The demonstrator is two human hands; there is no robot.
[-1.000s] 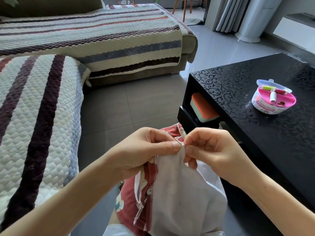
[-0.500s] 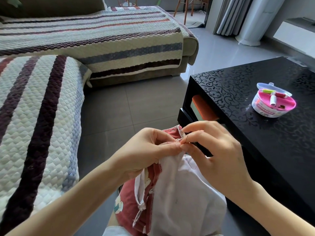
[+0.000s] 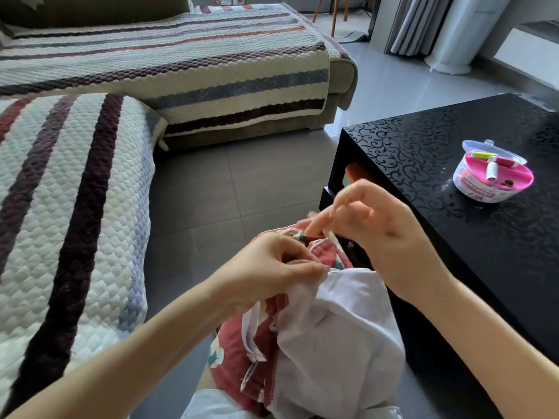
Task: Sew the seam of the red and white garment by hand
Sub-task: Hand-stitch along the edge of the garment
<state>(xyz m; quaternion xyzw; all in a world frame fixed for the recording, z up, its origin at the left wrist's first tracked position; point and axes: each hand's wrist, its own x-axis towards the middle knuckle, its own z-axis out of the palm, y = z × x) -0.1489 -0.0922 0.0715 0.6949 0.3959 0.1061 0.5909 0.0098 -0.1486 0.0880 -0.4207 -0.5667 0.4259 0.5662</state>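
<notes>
The red and white garment lies bunched on my lap, white lining outward, red patterned fabric at its left and top. My left hand pinches the seam edge at the top of the white cloth, and a thin needle shows at the fingertips. My right hand hovers just above and to the right, blurred by motion, fingers curled with thumb and forefinger together as if pinching thread; the thread itself is too fine to see.
A black patterned coffee table stands at the right, bearing a round pink sewing kit with thread spools. A striped quilted sofa runs along the left and back. Grey tiled floor lies between.
My right hand has lifted up and away from the seam, to the right. My left hand keeps its pinch on the seam edge.
</notes>
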